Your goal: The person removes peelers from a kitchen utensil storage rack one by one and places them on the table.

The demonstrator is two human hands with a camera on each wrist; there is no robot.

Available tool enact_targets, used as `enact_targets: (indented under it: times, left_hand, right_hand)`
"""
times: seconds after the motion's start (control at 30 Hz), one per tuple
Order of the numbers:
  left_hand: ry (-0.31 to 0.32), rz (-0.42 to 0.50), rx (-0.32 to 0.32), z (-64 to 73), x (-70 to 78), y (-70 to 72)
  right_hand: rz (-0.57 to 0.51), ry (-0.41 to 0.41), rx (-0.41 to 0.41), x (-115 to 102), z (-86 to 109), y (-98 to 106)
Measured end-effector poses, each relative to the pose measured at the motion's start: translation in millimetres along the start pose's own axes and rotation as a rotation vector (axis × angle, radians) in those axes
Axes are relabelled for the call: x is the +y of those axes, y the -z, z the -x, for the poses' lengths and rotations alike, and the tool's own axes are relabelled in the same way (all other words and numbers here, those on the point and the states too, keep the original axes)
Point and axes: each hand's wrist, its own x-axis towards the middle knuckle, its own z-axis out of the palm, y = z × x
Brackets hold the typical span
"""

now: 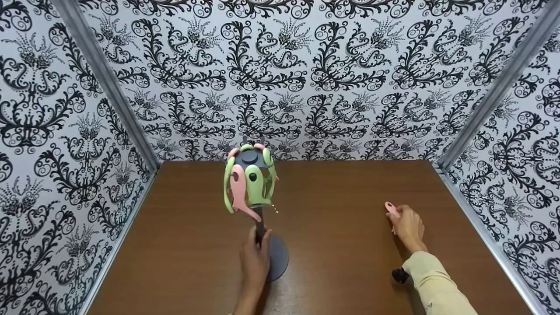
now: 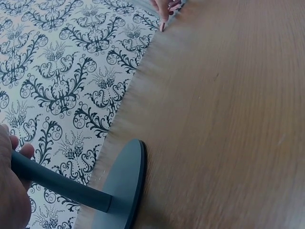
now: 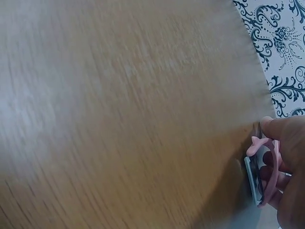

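Note:
A dark grey utensil stand rises from a round base near the middle of the wooden table. Pink and green kitchen tools hang in a ring from its top. My left hand grips the pole low down; the left wrist view shows the pole running from the fingers to the base. Over at the right, my right hand holds a pink-handled kitchen tool at the tabletop. The right wrist view shows its curved pink part and a thin pale strip; its exact kind is unclear.
Patterned black-and-white walls enclose the back and both sides of the table. Metal rails run along the corners. A small black object sits at the right sleeve's cuff.

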Motion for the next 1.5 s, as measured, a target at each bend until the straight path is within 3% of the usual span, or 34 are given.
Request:
enact_targets:
  times: [0.3, 0.53, 0.7, 1.13, 1.5]
  left_hand:
    - [-0.042, -0.006, 0.023, 0.7, -1.6, -1.9]
    - [-0.041, -0.016, 0.035, 0.8, -3.0, -2.0]
    - [-0.055, -0.015, 0.042, 1.3, -5.1, -2.8]
    - [-0.028, 0.006, 0.012, 1.6, -3.0, -0.6]
    - [-0.059, 0.046, 0.005, 3.8, -5.7, 1.5]
  right_hand:
    - [0.005, 0.011, 0.004, 1, 1.9, -3]
    - [0.02, 0.013, 0.0, 2, 1.3, -3]
    - [0.003, 0.058, 0.031, 4, 1.9, -4]
    - [-0.022, 0.102, 0.071, 6, 2.5, -2]
    - [-0.162, 0.097, 0.163, -18, 7.2, 9]
